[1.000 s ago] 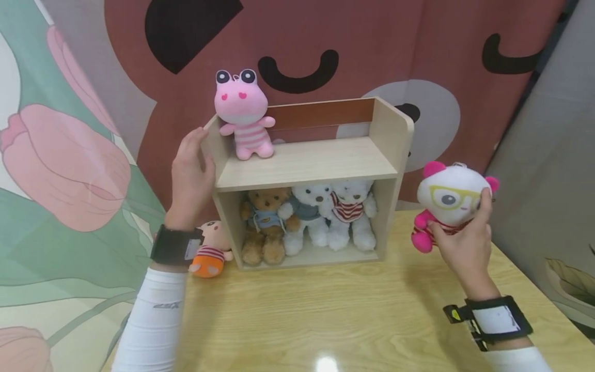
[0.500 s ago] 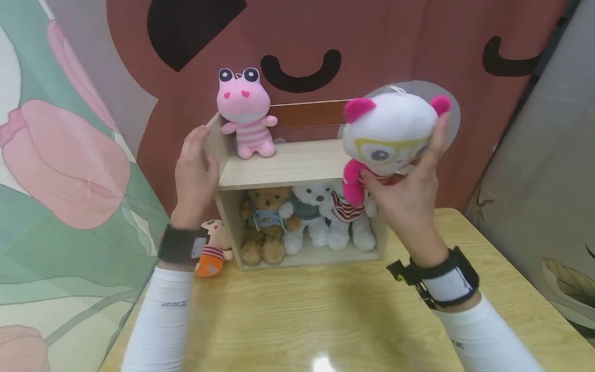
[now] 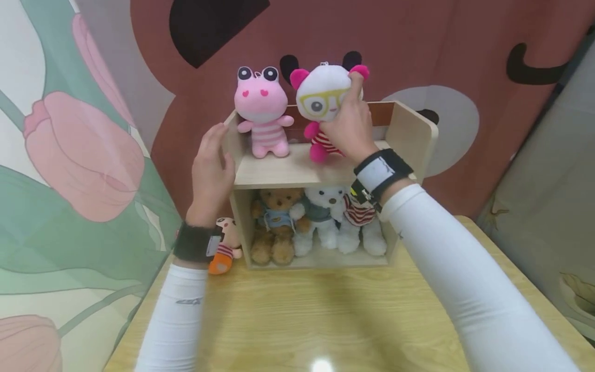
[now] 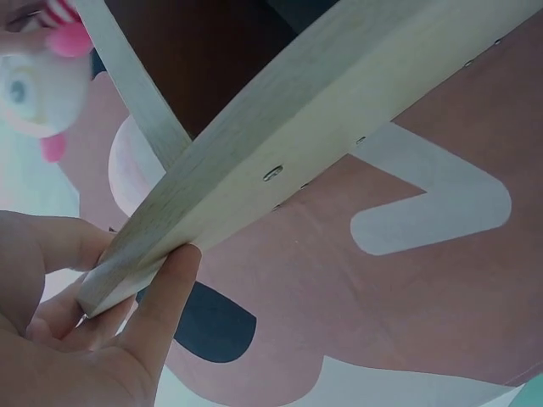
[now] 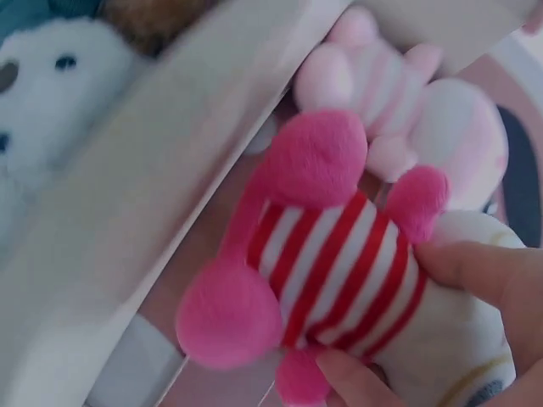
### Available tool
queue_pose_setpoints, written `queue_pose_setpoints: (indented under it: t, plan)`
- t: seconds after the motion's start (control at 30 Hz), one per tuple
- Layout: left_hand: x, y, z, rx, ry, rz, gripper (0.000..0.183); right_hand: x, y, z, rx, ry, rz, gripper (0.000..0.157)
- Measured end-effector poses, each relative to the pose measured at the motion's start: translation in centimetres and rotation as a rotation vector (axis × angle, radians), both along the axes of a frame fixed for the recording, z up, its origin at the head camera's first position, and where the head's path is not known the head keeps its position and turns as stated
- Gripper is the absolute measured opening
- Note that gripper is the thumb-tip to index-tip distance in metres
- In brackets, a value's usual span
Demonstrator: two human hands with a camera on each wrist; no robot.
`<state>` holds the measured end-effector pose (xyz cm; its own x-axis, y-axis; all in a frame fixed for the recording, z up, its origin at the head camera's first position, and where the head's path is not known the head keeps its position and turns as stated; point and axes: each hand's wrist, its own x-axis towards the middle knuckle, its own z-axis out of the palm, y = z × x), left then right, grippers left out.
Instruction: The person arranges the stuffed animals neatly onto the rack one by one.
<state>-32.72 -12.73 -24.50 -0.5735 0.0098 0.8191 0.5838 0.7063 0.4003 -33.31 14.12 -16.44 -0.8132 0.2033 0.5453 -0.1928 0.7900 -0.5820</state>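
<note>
My right hand (image 3: 350,126) grips a plush panda (image 3: 321,93) with yellow glasses, pink ears and a red-striped body. The panda is held upright over the upper board of a small wooden shelf (image 3: 297,173), its feet close over the board. In the right wrist view, thumb and fingers pinch the striped body (image 5: 331,271) just below the head. A pink plush frog (image 3: 267,113) stands to the panda's left on that board. My left hand (image 3: 211,173) holds the shelf's left side panel; in the left wrist view, thumb and fingers lie on either side of the panel's edge (image 4: 195,195).
Below, a brown teddy bear (image 3: 277,222) and two white bears, one in a grey-green top (image 3: 321,217), one in red stripes (image 3: 360,212), sit in the lower compartment. A doll in orange pants (image 3: 225,248) lies left of the shelf on the wooden table (image 3: 297,315).
My right hand has carried the panda from the right of the shelf up and left, over the upper board beside the frog. The left hand has stayed at the side panel.
</note>
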Motion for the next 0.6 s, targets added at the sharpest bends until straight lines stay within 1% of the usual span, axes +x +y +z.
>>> queue_pose_setpoints:
  t: [0.13, 0.23, 0.33, 0.4, 0.47, 0.6]
  plan:
    - [0.1, 0.1, 0.0, 0.011, 0.014, -0.015, 0.047, -1.6, -0.5, 0.5, 0.002, -0.069, -0.024, 0.096]
    - [0.2, 0.2, 0.0, 0.014, 0.020, -0.027, 0.047, -2.5, -0.9, 0.6, 0.000, -0.120, -0.046, 0.098]
    - [0.3, 0.2, 0.0, 0.014, 0.021, -0.033, 0.048, -3.3, -1.2, 0.7, -0.007, -0.124, -0.065, 0.098]
    - [0.2, 0.1, 0.1, 0.013, 0.023, -0.030, 0.048, -3.8, -1.4, 0.7, -0.016, -0.110, -0.065, 0.097]
    - [0.3, 0.0, 0.1, 0.013, 0.022, -0.025, 0.048, -4.2, -1.7, 0.8, -0.018, -0.093, -0.056, 0.097]
    - [0.3, 0.0, -0.1, 0.008, 0.012, -0.023, 0.049, -4.9, -2.2, 0.8, -0.014, -0.095, -0.028, 0.097]
